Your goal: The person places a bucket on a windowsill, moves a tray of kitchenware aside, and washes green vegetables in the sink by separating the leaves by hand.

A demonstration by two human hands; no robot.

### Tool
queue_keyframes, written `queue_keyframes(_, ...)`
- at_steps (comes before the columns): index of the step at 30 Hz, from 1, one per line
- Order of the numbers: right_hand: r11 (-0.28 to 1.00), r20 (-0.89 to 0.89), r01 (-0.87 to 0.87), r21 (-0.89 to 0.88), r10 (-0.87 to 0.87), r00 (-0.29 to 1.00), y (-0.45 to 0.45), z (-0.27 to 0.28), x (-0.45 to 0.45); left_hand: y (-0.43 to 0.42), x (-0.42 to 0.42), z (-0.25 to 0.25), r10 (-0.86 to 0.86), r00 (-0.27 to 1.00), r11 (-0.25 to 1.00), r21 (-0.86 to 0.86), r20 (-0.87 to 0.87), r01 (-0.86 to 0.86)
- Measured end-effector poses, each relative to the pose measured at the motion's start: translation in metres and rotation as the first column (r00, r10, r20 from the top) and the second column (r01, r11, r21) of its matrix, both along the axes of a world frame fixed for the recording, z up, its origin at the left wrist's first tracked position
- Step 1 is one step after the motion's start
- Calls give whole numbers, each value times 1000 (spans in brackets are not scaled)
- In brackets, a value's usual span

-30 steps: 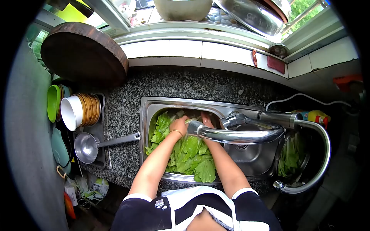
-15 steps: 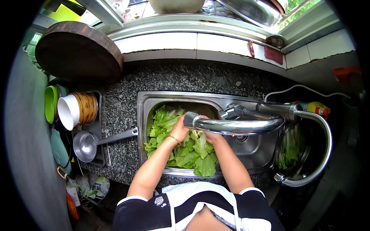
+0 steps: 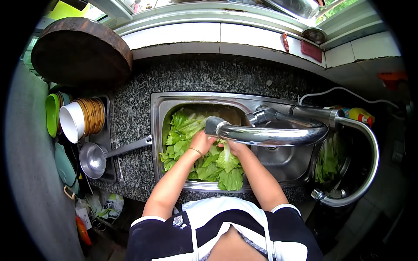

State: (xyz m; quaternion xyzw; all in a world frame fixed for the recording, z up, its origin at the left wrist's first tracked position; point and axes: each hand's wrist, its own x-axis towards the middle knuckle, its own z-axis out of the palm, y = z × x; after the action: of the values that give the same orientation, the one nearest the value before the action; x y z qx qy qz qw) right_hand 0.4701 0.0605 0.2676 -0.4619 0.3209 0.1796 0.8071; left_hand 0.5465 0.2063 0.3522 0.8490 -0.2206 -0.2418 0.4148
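Speckled grey-and-black stone countertop (image 3: 183, 74), with a steel sink (image 3: 155, 141) set into it. Left of the sink lies a shallow tray (image 3: 112, 167); beyond the sink's far left corner, a thick round wooden board (image 3: 82, 52) stands tilted, its foot in shadow.

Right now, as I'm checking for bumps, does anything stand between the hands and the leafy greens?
Nothing visible does: left hand and right hand are at the leafy greens; the faucet spout overhangs the sink close by.
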Motion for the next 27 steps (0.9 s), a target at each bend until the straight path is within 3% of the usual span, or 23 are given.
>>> queue_keyframes(1,997,-85,22,75,-15,996,-2,15,3,1,-1,0,-2,1000,1000,2,-3,2)
queue_keyframes(3,999,-30,-35,-3,35,999,1,-11,-7,3,-1,-4,-55,996,974,222,68,38)
queue_keyframes(5,974,-147,-208,-86,194,970,1,-15,-9,7,0,-15,-69,990,983,177,123,46)
queue_keyframes(7,954,-132,-264,-139,246,960,1,-13,-9,4,7,17,-220,954,962,210,204,177)
queue_keyframes(9,960,-132,-275,-48,267,955,-1,62,13,3,10,26,-252,941,958,194,227,209)
queue_keyframes(11,970,-102,-236,-63,229,968,0,74,15,2,11,35,-234,938,970,127,255,207)
queue_keyframes(14,904,-22,-380,-198,383,923,-2,92,21,4,9,37,-249,956,967,100,157,236)
queue_keyframes(17,782,-33,-440,-441,476,879,7,58,18,-3,0,43,-204,965,975,123,162,185)
queue_keyframes(18,873,-19,-342,-347,359,933,8,68,18,-4,-2,42,-136,983,988,95,120,125)
queue_keyframes(20,904,-26,-302,-304,309,951,3,91,19,-1,-5,35,11,1000,1000,-3,-8,-11)
queue_keyframes(21,930,-31,-262,-257,263,964,1,102,19,2,-6,31,12,1000,1000,-3,-9,-12)
queue_keyframes(23,955,-33,-207,-211,205,978,1,112,14,6,-7,22,76,978,988,-114,-192,-100)
queue_keyframes(24,992,-16,-21,-123,19,1000,3,113,9,3,-8,23,113,928,965,-182,-354,-187)
queue_keyframes(25,986,-16,166,-33,-167,986,5,115,2,1,-11,19,117,928,964,-182,-354,-191)
queue_keyframes(27,974,-54,225,-21,-226,973,2,118,-14,1,-17,9,123,732,848,-312,-670,-428)
